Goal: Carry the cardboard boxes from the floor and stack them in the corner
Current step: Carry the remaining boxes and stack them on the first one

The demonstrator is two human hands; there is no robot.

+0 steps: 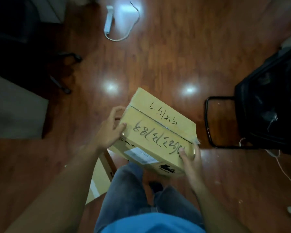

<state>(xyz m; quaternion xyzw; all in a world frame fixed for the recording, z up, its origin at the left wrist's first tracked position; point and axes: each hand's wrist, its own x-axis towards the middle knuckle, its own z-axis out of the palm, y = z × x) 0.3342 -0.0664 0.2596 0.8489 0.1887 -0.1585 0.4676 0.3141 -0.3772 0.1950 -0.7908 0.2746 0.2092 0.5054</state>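
Cardboard box (pixel 156 130) in both hands' grip — left hand (pixel 110 130), right hand (pixel 191 158) on opposite edges — bare floor (pixel 158 64) ahead

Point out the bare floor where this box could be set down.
Widest bare floor: ahead of the cardboard box, between the white power strip and the black bag. Crowded: office chair base to the left, flat cardboard near your legs.

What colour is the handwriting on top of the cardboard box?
Black marker, on the tan cardboard box; seen in the head view.
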